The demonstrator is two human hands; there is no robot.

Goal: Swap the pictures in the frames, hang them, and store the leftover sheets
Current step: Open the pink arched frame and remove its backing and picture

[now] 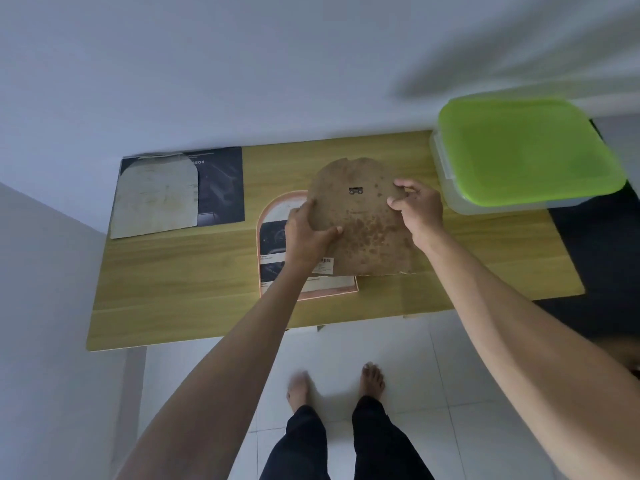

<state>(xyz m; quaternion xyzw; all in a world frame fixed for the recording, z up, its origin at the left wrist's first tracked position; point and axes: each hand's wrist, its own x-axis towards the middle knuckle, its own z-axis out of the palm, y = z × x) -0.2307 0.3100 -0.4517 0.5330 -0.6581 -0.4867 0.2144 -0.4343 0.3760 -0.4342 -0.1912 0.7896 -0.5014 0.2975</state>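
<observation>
At table (pixel 173 289) centre: brown backboard (pixel 363 230), stained, hanger plate far side, gripped at both edges by left hand (pixel 308 233) and right hand (pixel 417 209), held over arched frame (pixel 273 216) with picture loaded. Risks judged: board seated askew, picture shifted or creased beneath it. Spare sheets (pixel 180 192) lie far left; green-lidded box (pixel 526 154) far right.

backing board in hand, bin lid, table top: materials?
Backing board: looks like brown fibreboard or pressed card, matte, blotchy stains, ragged edge. Bin lid: bright green plastic, smooth, over a translucent tub. Table top: yellowish wood-grain, likely laminate; real wood not ruled out.
</observation>
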